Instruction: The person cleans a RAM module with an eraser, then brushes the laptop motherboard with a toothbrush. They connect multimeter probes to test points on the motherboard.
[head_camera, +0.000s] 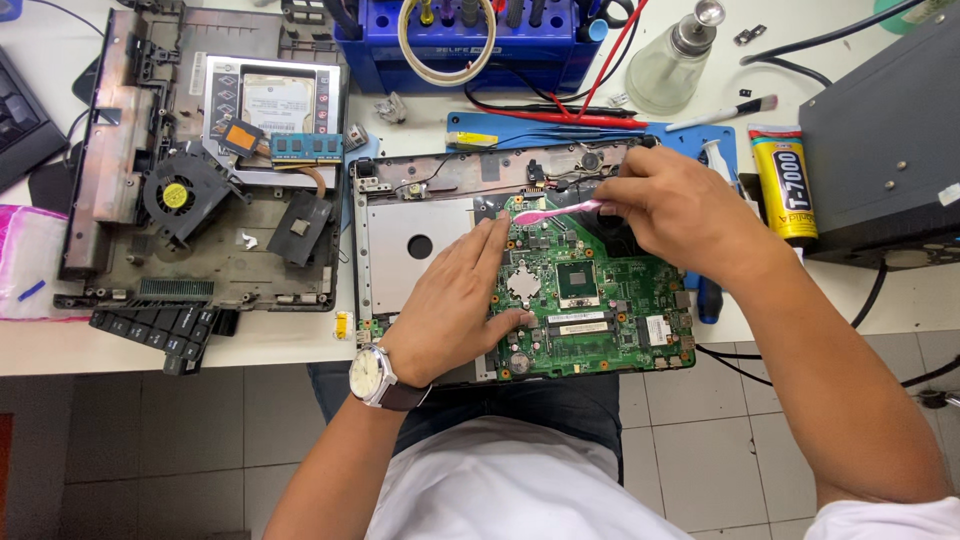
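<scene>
The left hand (462, 305) lies flat, fingers together, pressing on the green circuit board (590, 300) that sits in the open laptop shell (400, 245) near the desk (300, 345) edge. The right hand (680, 210), wrist bent inward, pinches a pink brush (555, 212) over the board's far edge.

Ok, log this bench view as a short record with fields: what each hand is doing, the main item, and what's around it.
Left hand: flat on the green motherboard, wristwatch on the wrist
Right hand: fingers pinching a pink tool at the board's top edge
Main item: motherboard seated in an open laptop base
Left of it: second stripped laptop chassis with fan
Behind: blue tool rack, glass bottle
Right: yellow glue tube
</scene>
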